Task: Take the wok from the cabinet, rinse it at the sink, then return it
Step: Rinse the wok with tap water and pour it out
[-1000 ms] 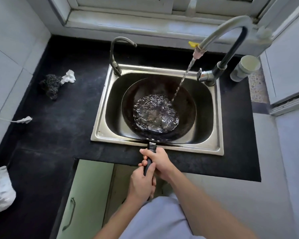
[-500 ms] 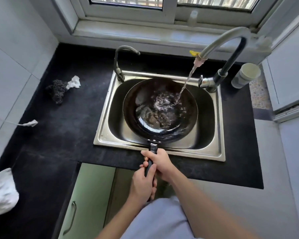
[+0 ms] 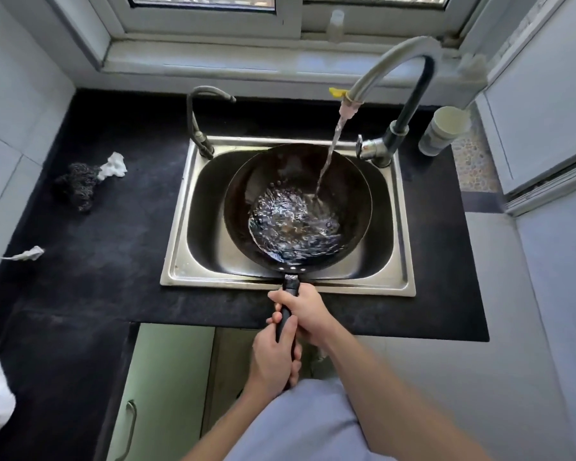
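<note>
Steel sink [image 3: 175, 276], the wok [image 3: 280, 168] down in its basin, tap water pooling inside: rigid, heavy and sloshy, I'd say. The handle [image 3: 291, 285] crosses the sink's near rim, right hand [image 3: 308, 311] wrapped round it, left hand [image 3: 271, 357] gripping farther out.

On the black speckled stone countertop [image 3: 113, 271] I see a dark wire scouring pad [image 3: 79, 188] against a crumpled white tissue [image 3: 114, 165]. A pale cylindrical cup [image 3: 441, 136] stands far right.
</note>
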`<move>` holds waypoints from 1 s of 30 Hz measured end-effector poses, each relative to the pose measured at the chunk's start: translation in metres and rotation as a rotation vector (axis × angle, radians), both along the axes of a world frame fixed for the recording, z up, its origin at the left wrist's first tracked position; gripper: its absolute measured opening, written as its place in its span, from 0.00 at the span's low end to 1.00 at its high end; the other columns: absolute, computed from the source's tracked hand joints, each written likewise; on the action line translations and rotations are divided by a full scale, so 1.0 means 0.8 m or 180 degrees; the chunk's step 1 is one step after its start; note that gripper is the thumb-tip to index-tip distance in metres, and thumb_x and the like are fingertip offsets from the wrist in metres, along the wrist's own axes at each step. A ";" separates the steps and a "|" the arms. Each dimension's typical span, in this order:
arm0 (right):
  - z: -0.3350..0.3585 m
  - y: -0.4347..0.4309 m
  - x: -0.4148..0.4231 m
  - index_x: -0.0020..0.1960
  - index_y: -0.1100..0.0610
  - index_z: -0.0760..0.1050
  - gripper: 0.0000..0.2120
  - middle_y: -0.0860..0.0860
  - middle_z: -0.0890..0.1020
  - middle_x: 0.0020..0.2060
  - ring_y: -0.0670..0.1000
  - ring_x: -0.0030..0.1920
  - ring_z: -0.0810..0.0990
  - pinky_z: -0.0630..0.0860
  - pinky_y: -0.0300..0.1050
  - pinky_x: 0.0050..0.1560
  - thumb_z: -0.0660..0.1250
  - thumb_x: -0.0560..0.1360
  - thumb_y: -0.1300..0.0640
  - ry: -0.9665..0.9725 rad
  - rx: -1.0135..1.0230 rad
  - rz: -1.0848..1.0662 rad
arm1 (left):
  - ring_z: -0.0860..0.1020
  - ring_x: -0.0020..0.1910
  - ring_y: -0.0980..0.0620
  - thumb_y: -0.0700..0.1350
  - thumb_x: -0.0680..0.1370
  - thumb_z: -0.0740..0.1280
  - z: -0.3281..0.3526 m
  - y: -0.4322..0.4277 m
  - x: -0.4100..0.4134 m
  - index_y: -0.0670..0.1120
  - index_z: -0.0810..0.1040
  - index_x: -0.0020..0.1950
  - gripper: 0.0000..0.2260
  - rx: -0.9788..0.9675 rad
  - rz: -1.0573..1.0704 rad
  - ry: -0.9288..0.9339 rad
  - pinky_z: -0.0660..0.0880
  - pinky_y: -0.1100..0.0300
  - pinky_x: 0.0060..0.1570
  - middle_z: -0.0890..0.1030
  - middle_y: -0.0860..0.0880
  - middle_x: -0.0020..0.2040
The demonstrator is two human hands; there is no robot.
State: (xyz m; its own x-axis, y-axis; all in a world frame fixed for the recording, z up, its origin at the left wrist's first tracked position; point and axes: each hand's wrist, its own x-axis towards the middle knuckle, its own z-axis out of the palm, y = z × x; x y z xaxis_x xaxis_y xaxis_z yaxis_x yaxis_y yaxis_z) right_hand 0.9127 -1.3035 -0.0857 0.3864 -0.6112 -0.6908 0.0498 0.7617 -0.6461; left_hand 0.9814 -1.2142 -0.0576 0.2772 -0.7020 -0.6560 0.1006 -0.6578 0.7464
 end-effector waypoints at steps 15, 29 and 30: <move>-0.007 0.014 0.002 0.36 0.61 0.72 0.13 0.54 0.76 0.28 0.50 0.26 0.77 0.82 0.59 0.48 0.69 0.77 0.66 0.0051 0.0036 0.0108 | 0.67 0.17 0.48 0.49 0.82 0.62 -0.003 0.015 -0.002 0.41 0.70 0.31 0.21 -0.0035 0.0141 0.0029 0.62 0.63 0.17 0.71 0.43 0.24; -0.008 -0.008 -0.015 0.37 0.62 0.73 0.11 0.56 0.75 0.29 0.51 0.26 0.78 0.81 0.59 0.48 0.70 0.77 0.65 0.0055 0.0008 0.0020 | 0.68 0.17 0.50 0.48 0.82 0.62 0.000 -0.008 -0.010 0.39 0.72 0.35 0.18 -0.0129 -0.0101 -0.0050 0.64 0.61 0.18 0.73 0.46 0.24; -0.007 -0.008 -0.011 0.36 0.62 0.73 0.12 0.56 0.75 0.29 0.51 0.26 0.78 0.80 0.60 0.48 0.70 0.77 0.65 0.0043 0.0024 0.0031 | 0.68 0.17 0.50 0.48 0.82 0.62 0.001 -0.007 -0.008 0.39 0.72 0.35 0.18 -0.0122 -0.0078 -0.0074 0.64 0.62 0.18 0.73 0.46 0.24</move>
